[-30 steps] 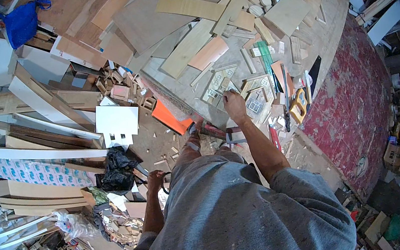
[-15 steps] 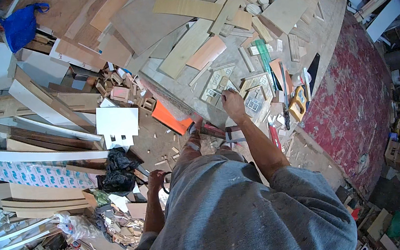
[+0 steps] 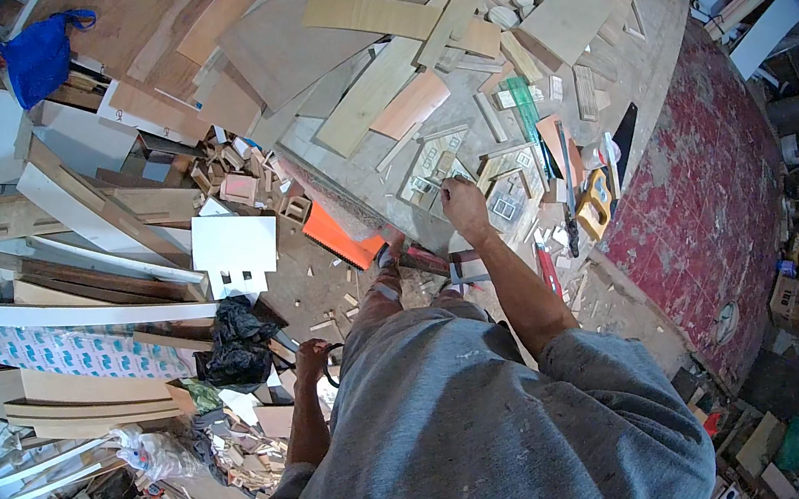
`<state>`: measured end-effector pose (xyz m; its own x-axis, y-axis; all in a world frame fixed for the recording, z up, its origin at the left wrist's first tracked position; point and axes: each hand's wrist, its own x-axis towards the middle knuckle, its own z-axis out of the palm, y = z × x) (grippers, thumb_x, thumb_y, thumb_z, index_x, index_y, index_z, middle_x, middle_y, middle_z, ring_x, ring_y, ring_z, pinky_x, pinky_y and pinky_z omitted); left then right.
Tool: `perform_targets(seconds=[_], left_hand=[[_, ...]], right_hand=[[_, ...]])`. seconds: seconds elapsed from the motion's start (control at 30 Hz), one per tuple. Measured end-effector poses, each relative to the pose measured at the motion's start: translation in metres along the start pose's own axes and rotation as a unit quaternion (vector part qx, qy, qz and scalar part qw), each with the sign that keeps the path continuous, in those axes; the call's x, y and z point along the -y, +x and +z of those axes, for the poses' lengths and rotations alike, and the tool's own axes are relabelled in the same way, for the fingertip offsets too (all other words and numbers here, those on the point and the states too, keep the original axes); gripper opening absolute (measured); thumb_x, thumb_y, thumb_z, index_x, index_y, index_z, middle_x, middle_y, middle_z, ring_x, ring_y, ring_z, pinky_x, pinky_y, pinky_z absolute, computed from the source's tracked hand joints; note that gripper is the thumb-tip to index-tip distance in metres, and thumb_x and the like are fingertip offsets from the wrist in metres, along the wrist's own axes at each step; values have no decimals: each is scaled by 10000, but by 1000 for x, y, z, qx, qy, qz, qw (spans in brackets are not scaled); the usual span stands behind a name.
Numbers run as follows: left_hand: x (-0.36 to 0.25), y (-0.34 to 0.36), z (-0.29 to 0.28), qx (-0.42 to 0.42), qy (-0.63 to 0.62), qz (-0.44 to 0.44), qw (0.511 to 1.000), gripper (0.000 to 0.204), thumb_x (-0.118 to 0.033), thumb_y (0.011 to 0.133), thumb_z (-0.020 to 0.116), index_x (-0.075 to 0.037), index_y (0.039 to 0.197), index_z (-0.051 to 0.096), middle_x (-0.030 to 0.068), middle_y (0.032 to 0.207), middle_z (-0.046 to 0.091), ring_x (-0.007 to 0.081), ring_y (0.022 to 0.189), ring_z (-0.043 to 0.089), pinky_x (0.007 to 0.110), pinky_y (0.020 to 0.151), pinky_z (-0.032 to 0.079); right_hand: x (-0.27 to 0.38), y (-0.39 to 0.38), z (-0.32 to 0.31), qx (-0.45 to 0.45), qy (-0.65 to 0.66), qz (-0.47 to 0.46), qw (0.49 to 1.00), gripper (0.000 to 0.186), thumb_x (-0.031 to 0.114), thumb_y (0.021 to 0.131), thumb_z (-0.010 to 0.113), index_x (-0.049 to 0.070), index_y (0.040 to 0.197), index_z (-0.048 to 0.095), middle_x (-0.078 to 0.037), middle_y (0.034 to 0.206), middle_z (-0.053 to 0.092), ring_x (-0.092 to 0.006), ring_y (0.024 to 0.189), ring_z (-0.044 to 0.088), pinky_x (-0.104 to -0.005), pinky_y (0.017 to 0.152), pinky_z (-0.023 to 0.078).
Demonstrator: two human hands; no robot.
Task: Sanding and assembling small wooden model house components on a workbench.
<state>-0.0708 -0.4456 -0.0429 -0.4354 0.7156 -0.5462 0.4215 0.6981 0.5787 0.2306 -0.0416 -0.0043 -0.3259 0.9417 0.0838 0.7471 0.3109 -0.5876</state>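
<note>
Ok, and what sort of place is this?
Most likely a woodworking workshop, though possibly just a cluttered corner used as one. Showing it: the yellow-handled saw on the work surface, the loose wooden boards spread over it, and the heap of wood scraps lower left.

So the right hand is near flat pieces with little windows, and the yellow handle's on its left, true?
Not quite: the yellow handle is on the right of the right hand, as the head view shows. The hand is near flat pieces with little windows.

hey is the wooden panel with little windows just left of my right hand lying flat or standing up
Flat: the windowed panel's face shows broadly from above, beside your right hand.
</note>
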Motion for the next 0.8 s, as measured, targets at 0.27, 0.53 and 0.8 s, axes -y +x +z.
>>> perform_targets(seconds=[0.27, 0.53, 0.8], left_hand=[[-17, 20, 5, 34, -105, -43, 993, 222, -198, 825, 747, -17, 952, 727, 128, 831, 713, 193, 754, 665, 347, 650, 515], [-109, 59, 4, 37, 23, 151, 988, 302, -275, 802, 644, 1, 920, 679, 209, 849, 662, 336, 758, 654, 392, 674, 506], [-51, 66, 6, 21, 128, 173, 976, 318, -308, 808, 680, -15, 932, 698, 188, 833, 685, 322, 776, 688, 398, 693, 527]], right_hand=[[-1, -1, -3, 6, -4, 26, 1000, 76, 86, 824, 627, 19, 817, 663, -195, 815, 656, -389, 751, 653, -470, 690, 535], [-13, -4, 0, 4, -19, 24, 1000, 90, 106, 832, 621, 28, 806, 659, -194, 818, 657, -396, 761, 652, -480, 694, 530], [5, -1, 1, 17, -4, 43, 999, 77, 97, 815, 620, 28, 810, 654, -198, 828, 657, -395, 774, 656, -479, 713, 535]])
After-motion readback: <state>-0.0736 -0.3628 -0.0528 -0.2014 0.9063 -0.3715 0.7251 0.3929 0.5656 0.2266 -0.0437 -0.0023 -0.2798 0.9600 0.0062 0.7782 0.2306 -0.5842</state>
